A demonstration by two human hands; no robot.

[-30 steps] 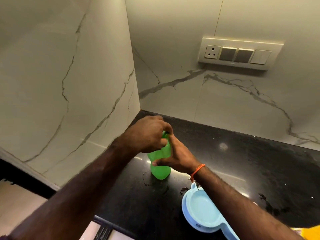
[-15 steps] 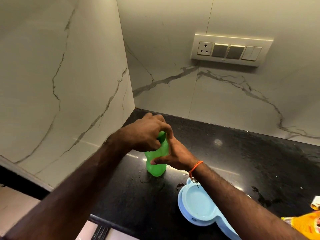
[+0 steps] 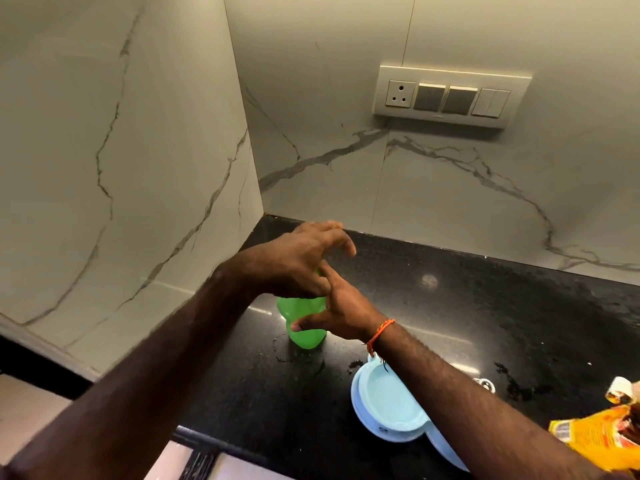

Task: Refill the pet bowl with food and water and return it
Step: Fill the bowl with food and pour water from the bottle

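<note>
One green bottle (image 3: 304, 322) is stood upright on the black counter (image 3: 450, 306), near the corner, well left of the bowl, presumably so that its cap can be worked with both hands. The left hand (image 3: 298, 261) is held over the bottle's top with the fingers spread and loosely curved; whether anything is pinched beneath it cannot be told. The bottle's body is steadied by the right hand (image 3: 341, 308), whose thumb and fingers are wrapped around it. One pale blue pet bowl (image 3: 388, 400) is set at the near counter edge, partly under the right forearm, seemingly holding water. One yellow food packet (image 3: 599, 434) is seen at the far right. Two hands, one bottle, one bowl, one packet are counted.
</note>
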